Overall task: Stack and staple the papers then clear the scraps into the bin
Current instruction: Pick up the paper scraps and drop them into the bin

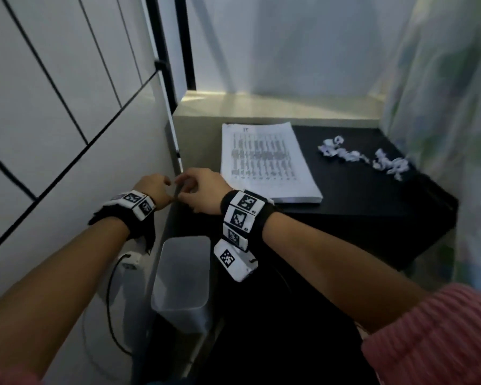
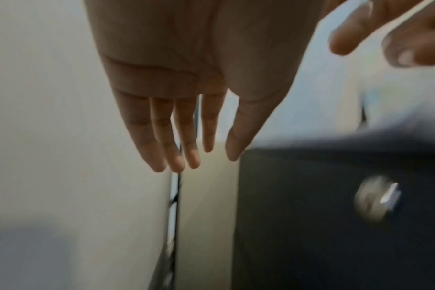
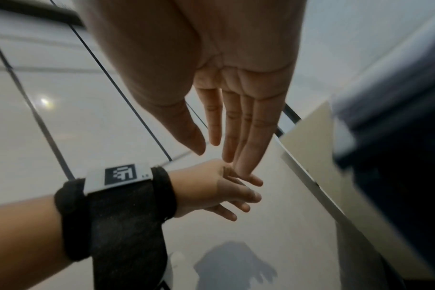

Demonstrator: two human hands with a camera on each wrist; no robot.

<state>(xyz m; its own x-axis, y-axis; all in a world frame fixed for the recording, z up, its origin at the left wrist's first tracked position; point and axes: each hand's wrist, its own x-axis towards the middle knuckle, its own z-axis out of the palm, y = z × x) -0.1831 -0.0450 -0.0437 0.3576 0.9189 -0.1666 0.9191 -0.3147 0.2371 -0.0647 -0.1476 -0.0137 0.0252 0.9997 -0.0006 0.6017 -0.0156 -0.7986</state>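
Above the bin, your left hand and right hand meet, fingers straight and empty; to the right, the papers lie stacked on the black table, scraps beyond.

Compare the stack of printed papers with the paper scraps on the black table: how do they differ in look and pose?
1. The stack of papers lies flat with squared edges; the scraps are crumpled and scattered.
2. The stack shows rows of print; no print can be made out on the scraps.
3. The stack sits at the table's left side; the scraps lie toward its right edge.
Both are white paper resting on the table.
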